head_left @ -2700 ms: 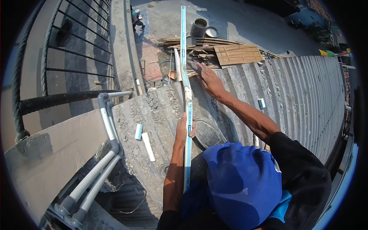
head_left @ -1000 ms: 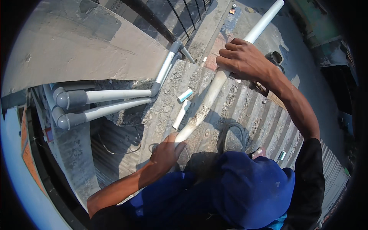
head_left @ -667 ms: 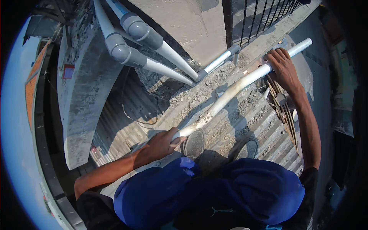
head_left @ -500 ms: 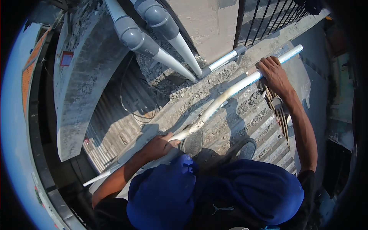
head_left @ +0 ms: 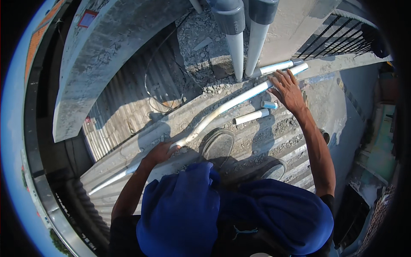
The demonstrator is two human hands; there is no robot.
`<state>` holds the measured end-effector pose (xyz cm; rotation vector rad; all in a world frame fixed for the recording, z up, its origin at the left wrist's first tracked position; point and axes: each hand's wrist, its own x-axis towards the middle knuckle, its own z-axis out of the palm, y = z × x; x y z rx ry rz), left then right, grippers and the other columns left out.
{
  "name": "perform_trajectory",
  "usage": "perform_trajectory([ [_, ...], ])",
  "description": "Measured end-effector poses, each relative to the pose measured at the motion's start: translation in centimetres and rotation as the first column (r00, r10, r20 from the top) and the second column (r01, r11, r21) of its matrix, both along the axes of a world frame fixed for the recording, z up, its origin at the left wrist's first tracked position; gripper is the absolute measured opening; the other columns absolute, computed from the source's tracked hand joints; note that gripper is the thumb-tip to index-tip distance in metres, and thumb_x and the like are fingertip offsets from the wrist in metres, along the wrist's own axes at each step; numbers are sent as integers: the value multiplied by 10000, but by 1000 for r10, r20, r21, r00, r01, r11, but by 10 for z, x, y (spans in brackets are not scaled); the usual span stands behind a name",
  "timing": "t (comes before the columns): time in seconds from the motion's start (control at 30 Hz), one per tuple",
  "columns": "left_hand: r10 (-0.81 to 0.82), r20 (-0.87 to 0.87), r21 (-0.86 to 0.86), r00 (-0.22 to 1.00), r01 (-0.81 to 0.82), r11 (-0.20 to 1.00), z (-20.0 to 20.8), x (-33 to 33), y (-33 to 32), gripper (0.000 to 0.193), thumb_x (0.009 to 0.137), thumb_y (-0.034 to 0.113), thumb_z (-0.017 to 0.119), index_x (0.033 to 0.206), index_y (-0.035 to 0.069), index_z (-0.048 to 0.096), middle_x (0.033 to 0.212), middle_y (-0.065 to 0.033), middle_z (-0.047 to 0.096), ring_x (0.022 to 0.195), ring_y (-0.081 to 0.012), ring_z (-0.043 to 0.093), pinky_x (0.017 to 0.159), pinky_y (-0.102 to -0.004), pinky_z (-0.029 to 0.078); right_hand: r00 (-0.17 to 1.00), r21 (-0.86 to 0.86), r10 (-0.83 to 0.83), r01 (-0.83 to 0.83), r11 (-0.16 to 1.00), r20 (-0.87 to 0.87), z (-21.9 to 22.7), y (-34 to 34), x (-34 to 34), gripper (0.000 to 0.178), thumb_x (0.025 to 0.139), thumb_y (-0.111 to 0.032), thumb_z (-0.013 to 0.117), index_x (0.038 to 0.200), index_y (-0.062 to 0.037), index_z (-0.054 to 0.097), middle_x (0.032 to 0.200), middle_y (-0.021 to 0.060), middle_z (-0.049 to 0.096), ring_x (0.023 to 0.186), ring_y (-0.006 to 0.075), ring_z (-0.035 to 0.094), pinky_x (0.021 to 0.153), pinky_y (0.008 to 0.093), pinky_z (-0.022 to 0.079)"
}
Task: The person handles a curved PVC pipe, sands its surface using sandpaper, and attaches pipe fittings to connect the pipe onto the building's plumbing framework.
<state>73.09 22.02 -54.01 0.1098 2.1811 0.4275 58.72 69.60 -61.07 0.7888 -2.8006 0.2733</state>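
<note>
A long white plastic pipe [head_left: 240, 99] with a bend and browned, dirty stretches runs diagonally across the view. My left hand [head_left: 161, 153] is closed around its lower part, past the bend. Farther up, near its right end, my right hand [head_left: 289, 93] lies over the pipe with the fingers stretched and apart. That end lies close beside a short fixed white pipe [head_left: 274, 68] with grey fittings at the foot of the wall. Two cut pipe pieces, a longer one [head_left: 251, 116] and a short one [head_left: 269, 104], rest on the roofing below the bent pipe.
Two upright white pipes [head_left: 236, 53] with grey couplings stand by the wall over broken rubble [head_left: 199, 53]. My shoes [head_left: 219, 144] are on corrugated roofing [head_left: 141, 147]. A thin cable [head_left: 147, 83] loops at the left. Dark railings [head_left: 338, 36] stand at upper right.
The pipe's right end has come down to the fixed pipe at the wall. My right hand has gone from gripping it to spread fingers. The cut pieces now show. My view has shifted.
</note>
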Motion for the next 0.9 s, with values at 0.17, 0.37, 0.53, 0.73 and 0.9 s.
perform_trajectory([
  [0.17,-2,-5,47,1000,2,999,-23,12,-20,529,929,457,419,1186,7,522,1017,-260,595,990,-394,549,886,-433,408,999,34,-11,9,999,46,-9,-11,5,375,871,-332,548,1196,-145,527,1229,95,513,1234,231,410,1116,438,199],
  [0.37,27,-109,78,994,-18,997,-44,25,-38,494,898,431,496,1149,6,533,985,-236,612,912,-383,593,836,-440,433,996,-60,-85,84,995,-8,-11,-8,16,361,849,-233,582,1183,-118,507,1210,102,512,1192,250,439,1083,432,253],
  [0.53,64,-214,101,975,-43,994,-35,34,-38,433,832,345,631,1105,19,548,926,-208,616,839,-368,602,771,-420,465,992,-222,-98,113,969,79,-9,-4,46,302,810,-157,619,1092,-78,543,1072,97,561,1015,269,521,961,402,365],
  [0.73,-238,-545,-17,804,273,962,-24,48,-54,358,818,242,651,1089,31,551,846,-168,603,838,-318,605,727,-411,466,957,-341,-245,284,896,155,6,7,79,289,807,-120,624,1084,-62,562,1066,110,570,991,293,535,913,398,394],
  [0.9,25,-495,90,869,22,996,-13,12,-22,221,855,176,604,999,10,574,813,-165,603,760,-306,605,704,-373,471,804,-439,-563,582,684,191,12,60,130,225,832,-113,616,1040,-34,585,1038,135,594,982,317,559,854,388,434],
])
